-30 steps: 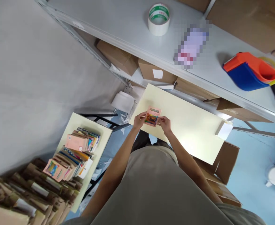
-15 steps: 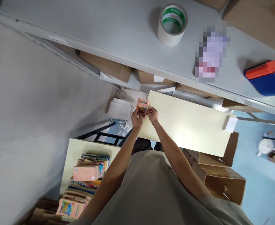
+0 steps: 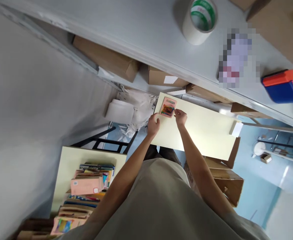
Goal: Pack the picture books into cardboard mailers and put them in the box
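Head view: pink card (image 3: 168,107) lay flat near bench (image 3: 206,133) corner; right hand (image 3: 180,117) pinched its near edge, left hand (image 3: 153,124) loosely curled, empty, just beside.

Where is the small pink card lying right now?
The pink card lies flat at the cream table's far left corner, touched by the right hand.

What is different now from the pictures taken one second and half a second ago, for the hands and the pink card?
The small pink card with a colourful picture now lies near the far left corner of the pale yellow table. The left hand has let go of it and rests at the table edge. The right hand still touches the card's right edge. The white tape roll stays on the grey shelf.
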A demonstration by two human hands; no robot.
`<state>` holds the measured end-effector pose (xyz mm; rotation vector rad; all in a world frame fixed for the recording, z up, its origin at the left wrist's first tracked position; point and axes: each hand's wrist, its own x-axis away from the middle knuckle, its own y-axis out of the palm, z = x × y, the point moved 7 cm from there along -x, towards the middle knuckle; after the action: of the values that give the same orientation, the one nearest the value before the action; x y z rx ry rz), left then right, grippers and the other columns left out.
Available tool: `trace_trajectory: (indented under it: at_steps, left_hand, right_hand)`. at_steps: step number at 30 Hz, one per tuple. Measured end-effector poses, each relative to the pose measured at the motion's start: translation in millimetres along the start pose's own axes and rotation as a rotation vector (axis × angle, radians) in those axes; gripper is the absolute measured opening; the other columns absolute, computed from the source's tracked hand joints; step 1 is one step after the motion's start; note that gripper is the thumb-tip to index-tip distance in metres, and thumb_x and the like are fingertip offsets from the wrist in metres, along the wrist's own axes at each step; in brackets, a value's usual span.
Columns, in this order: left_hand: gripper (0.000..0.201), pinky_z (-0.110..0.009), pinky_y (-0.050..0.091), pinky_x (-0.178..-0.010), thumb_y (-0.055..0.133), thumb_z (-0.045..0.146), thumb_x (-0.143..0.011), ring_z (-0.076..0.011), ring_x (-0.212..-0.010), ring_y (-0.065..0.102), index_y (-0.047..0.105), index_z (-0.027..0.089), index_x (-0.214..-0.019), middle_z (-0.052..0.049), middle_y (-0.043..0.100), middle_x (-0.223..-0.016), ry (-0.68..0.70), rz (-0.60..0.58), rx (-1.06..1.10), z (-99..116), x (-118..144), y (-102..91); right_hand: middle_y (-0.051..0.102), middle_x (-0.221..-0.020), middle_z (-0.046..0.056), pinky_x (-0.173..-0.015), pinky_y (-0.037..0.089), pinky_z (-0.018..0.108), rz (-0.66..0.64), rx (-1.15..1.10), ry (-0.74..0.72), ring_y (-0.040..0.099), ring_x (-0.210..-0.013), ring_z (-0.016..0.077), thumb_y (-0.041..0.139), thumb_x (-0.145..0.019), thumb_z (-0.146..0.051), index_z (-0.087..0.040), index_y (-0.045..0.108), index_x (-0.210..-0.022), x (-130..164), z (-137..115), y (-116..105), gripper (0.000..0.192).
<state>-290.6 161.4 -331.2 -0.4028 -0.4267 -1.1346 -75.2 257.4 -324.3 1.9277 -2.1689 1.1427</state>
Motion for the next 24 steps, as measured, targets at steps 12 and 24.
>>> trace_trajectory:
  at_steps: [12, 24]
  left_hand:
    - [0.040, -0.050, 0.043, -0.132, 0.073, 0.020, -0.089, -0.0348, -0.144, 0.065, 0.079, 0.021, -0.128, -0.016, 0.077, -0.143, -0.428, 0.460, 0.170, -163.9, 18.0, -105.4]
    - [0.058, -0.052, 0.041, -0.133, 0.087, 0.013, -0.076, -0.0437, -0.148, 0.065, 0.078, 0.010, -0.133, -0.026, 0.076, -0.144, -0.595, 0.443, 0.286, -398.3, -153.1, -104.5]
  right_hand:
    - [0.087, -0.124, 0.014, -0.113, 0.061, 0.045, -0.512, 0.616, -0.467, 0.083, -0.117, 0.0302, 0.068, -0.103, -0.031, -0.017, 0.087, -0.121, 5.1, -59.4, 185.8, 0.030]
    - [0.086, -0.107, 0.017, -0.118, 0.061, 0.056, -0.841, 1.126, -0.409, 0.081, -0.123, 0.0401, 0.079, -0.091, -0.034, -0.016, 0.084, -0.098, -116.2, 159.8, 409.4, 0.020]
